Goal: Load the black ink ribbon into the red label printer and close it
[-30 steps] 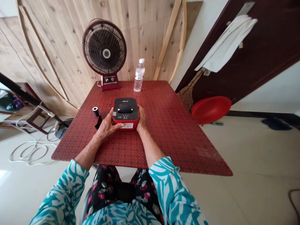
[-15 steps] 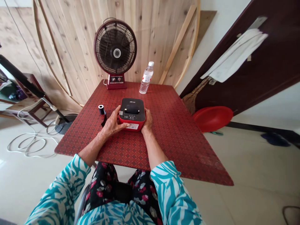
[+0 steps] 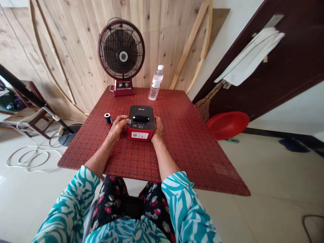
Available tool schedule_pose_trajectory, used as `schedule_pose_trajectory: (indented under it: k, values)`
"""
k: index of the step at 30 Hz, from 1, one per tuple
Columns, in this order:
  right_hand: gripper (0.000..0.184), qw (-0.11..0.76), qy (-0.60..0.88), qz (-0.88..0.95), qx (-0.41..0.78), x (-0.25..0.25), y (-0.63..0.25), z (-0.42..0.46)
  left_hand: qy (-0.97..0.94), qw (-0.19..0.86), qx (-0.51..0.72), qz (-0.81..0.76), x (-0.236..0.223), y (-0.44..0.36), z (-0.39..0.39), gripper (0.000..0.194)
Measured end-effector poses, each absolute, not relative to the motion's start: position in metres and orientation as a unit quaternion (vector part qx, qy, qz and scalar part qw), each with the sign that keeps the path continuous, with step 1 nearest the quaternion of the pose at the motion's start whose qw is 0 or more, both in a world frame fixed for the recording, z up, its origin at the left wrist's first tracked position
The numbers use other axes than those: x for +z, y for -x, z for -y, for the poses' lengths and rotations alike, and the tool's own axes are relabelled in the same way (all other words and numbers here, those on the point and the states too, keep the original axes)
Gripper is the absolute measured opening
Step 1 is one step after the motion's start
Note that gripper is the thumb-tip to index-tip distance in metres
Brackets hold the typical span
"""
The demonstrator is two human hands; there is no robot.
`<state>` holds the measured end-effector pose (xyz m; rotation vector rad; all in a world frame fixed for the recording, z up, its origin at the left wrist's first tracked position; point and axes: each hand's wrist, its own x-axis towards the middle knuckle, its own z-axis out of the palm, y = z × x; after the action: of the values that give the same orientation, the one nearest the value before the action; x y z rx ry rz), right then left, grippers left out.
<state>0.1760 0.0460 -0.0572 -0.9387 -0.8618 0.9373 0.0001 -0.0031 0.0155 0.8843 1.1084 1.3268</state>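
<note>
A small red and black label printer (image 3: 141, 125) sits on the table in front of me, with a white sticker on its front. Its top bears a black rounded piece (image 3: 141, 118) in a slot. My right hand (image 3: 158, 130) is wrapped around the printer's right side, its fingers partly hidden behind it. On the other side, my left hand (image 3: 118, 125) is closed, thumb and fingertips against the top left edge by a grey tab (image 3: 129, 121). A small black roll with a white core (image 3: 107, 118) stands left of that hand; a dark strip beside it is mostly hidden.
A red patterned table (image 3: 192, 148) carries a dark red fan (image 3: 123, 56) and a water bottle (image 3: 156, 82) at its back edge. Right of the table is a red basin (image 3: 227, 125). A pole stand (image 3: 50, 113) and loose white cable (image 3: 32, 158) are on the left.
My left hand has drawn back from the printer's front left corner; its thumb has left the front sticker and moved up to the tab. My right hand stays on the right side.
</note>
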Motion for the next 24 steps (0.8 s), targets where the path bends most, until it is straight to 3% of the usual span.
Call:
schedule_pose_trajectory:
  k: [14,24]
  values:
    - [0.045,0.701,0.447,0.375,0.41,-0.044,-0.173,-0.036,-0.352,0.573,0.581,-0.458,0.012,-0.001,-0.008,0.027]
    - [0.039,0.691,0.477,0.392,0.376,-0.037,-0.175,-0.032,-0.351,0.579,0.576,-0.457,0.011,-0.003,-0.005,0.034]
